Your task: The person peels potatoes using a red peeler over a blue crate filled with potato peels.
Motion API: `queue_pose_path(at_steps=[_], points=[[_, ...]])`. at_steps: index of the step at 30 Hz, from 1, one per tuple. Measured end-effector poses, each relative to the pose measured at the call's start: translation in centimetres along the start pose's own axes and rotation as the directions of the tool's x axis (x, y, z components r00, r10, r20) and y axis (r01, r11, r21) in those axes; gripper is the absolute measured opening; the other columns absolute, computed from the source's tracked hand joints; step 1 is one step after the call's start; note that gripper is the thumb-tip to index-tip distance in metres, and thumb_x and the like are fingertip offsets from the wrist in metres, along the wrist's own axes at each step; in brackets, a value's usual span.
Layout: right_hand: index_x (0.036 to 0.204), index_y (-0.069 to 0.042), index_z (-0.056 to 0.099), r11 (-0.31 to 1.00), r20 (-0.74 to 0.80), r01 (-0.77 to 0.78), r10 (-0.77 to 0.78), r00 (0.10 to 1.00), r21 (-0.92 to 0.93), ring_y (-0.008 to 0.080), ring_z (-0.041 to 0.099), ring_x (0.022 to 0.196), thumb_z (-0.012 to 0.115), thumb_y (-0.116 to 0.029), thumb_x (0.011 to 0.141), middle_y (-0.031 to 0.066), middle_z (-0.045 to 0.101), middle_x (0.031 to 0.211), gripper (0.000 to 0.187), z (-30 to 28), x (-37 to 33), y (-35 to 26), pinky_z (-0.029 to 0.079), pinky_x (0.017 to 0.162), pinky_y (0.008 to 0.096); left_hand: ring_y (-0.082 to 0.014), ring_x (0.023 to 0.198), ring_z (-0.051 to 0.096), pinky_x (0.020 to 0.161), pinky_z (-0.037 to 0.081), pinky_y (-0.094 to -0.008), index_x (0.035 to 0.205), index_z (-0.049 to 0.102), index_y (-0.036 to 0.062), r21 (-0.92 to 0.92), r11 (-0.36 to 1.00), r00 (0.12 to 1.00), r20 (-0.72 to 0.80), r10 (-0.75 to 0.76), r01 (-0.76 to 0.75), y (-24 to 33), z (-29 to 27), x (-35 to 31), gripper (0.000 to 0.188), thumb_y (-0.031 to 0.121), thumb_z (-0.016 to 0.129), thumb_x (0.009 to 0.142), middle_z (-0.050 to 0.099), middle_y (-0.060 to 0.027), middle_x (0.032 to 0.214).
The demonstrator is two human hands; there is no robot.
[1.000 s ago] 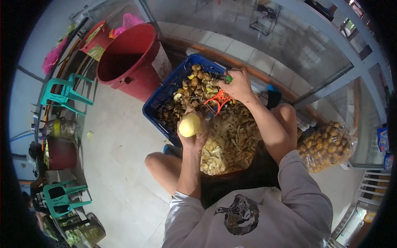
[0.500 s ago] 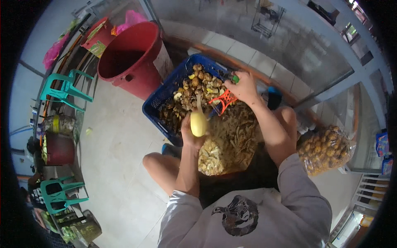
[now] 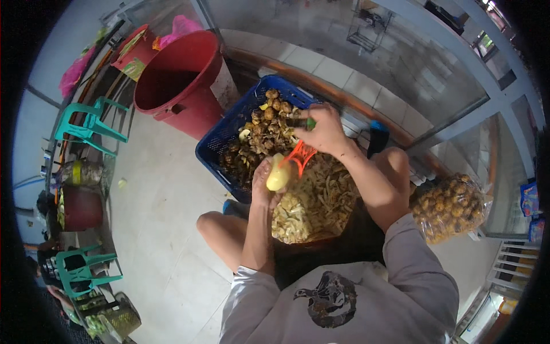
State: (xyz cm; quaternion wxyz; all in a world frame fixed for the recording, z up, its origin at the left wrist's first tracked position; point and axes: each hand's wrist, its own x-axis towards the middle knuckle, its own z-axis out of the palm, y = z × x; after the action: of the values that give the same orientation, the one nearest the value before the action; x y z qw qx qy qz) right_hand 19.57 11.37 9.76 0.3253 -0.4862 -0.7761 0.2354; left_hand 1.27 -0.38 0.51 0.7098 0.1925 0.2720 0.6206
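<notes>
A pale yellow peeled potato [image 3: 278, 175] is gripped in my left hand [image 3: 262, 182], held over the heap of peelings. My right hand [image 3: 325, 133] closes round an orange peeler [image 3: 299, 155] with a green part showing at the fingers. Its orange head lies right beside the potato; whether the blade touches it I cannot tell. Beyond both hands stands a blue crate [image 3: 209, 146] holding brown unpeeled potatoes [image 3: 272, 109] and scraps. A big pile of pale peelings [image 3: 326, 200] fills the space between my knees, its container mostly hidden.
Left of the crate stands a large red bin [image 3: 189, 106]. A clear bag of unpeeled potatoes [image 3: 450, 206] sits by my right knee. Green plastic chairs [image 3: 89, 123] line the left side, where another person [image 3: 48, 269] is partly visible. A glass partition [image 3: 344, 51] runs along the far side.
My right hand has moved left and turned, bringing the orange peeler head close to the potato. The potato has tilted in my left hand, and the strip seen beyond it is gone.
</notes>
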Motion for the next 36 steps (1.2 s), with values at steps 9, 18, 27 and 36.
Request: queue_pose_path(at_steps=[9,18,27,36], points=[[0.080,0.000,0.068,1.000,-0.013,0.013,-0.013,1.000,0.004,0.0317,0.065,0.077,0.072,-0.027,0.067,0.0151,0.065,0.077,0.030,-1.3,1.3,1.6,0.050,0.072,0.0404,-0.0121,0.064,0.064,0.055,0.052,-0.0214,0.096,0.058,-0.0013,0.087,0.996,0.993,0.120,0.010,-0.020,-0.2,1.9,-0.8,0.042,0.040,0.062,0.093,0.065,-0.0084,0.083],[0.075,0.002,0.068,0.948,0.114,-0.090,0.130,0.985,-0.304,0.0355,0.062,0.073,0.073,-0.033,0.070,0.0198,0.063,0.070,0.036,-2.6,3.1,2.4,0.049,0.073,0.0465,-0.0115,0.066,0.062,0.056,0.053,-0.0247,0.096,0.059,0.0019,0.250,0.968,0.973,0.229,-0.041,-0.018,0.0,0.4,-1.1,0.062,0.062,0.062,0.082,0.061,-0.0034,0.081],[0.067,0.002,0.065,0.971,0.074,-0.118,0.136,0.988,-0.208,0.0321,0.064,0.063,0.073,-0.032,0.073,0.0196,0.061,0.061,0.035,-3.6,2.9,3.6,0.050,0.067,0.0452,-0.0216,0.057,0.060,0.042,0.047,-0.0255,0.118,0.055,0.0059,-0.135,0.971,0.957,-0.190,-0.220,0.196,-0.4,-2.2,1.4,0.047,0.047,0.039,0.101,0.065,-0.0151,0.089],[0.066,0.004,0.059,0.962,-0.115,-0.252,0.240,0.964,-0.104,0.0275,0.058,0.054,0.072,-0.027,0.073,0.0185,0.056,0.056,0.035,-6.7,2.8,5.7,0.047,0.059,0.0422,-0.0256,0.084,0.062,0.068,0.056,-0.0323,0.122,0.053,0.0027,-0.092,0.914,0.911,-0.172,0.376,-0.395,16.5,-10.4,14.3,0.047,0.041,0.035,0.102,0.062,-0.0152,0.107]])
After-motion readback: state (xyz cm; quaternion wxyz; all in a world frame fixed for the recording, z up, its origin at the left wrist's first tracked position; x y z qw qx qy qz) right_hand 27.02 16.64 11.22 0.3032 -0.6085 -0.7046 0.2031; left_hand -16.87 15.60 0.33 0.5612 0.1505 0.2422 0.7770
